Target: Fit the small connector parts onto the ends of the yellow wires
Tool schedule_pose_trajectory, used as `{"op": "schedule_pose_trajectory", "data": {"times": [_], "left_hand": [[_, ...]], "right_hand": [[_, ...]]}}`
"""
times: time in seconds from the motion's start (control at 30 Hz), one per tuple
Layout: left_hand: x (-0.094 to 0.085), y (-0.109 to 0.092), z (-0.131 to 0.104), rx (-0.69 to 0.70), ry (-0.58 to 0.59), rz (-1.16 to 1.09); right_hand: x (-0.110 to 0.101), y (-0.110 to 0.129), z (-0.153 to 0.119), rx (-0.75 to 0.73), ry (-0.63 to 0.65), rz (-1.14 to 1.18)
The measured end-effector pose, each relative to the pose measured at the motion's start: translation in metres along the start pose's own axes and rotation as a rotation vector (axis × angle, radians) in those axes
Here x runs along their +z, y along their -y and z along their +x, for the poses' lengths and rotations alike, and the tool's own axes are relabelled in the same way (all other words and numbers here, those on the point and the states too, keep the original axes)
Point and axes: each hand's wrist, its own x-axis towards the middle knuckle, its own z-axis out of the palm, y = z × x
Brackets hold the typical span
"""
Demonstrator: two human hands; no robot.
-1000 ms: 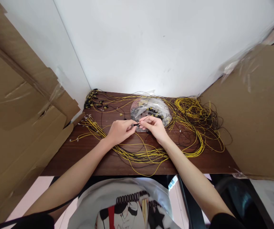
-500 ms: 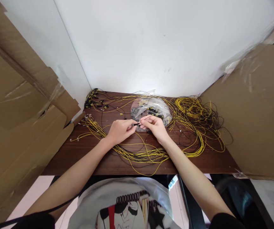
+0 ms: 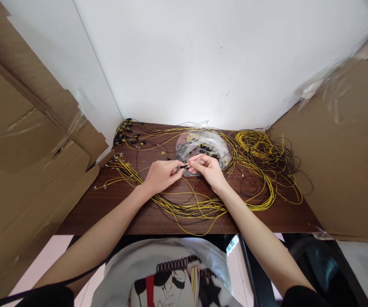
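My left hand (image 3: 164,174) pinches a small black connector (image 3: 184,166) between thumb and fingertips. Facing it, my right hand (image 3: 208,169) closes its thumb and fingers on a thin black wire (image 3: 200,158) at the connector's right end. The two sets of fingertips nearly meet, and they cover part of the connector. Just behind them lies a clear plastic bag (image 3: 214,140) holding small black and yellow parts. A long bundle of yellow and black wires (image 3: 187,209) curves across the table under my forearms.
A tangled coil of yellow wire (image 3: 256,145) lies at the right. Wires with black connectors (image 3: 124,130) are heaped at the back left, and white-tipped wire ends (image 3: 116,164) fan out nearer. Cardboard walls (image 3: 337,149) flank the brown table (image 3: 94,213); a white wall (image 3: 184,64) stands behind.
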Motion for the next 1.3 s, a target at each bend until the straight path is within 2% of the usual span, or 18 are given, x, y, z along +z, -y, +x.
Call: {"op": "schedule_pose_trajectory", "data": {"times": [1.3], "left_hand": [[-0.0012,-0.0013,-0.0001,-0.014,0.025,0.005]], "right_hand": [[-0.0003,-0.0004,0.0001,0.014,-0.005,-0.004]]}}
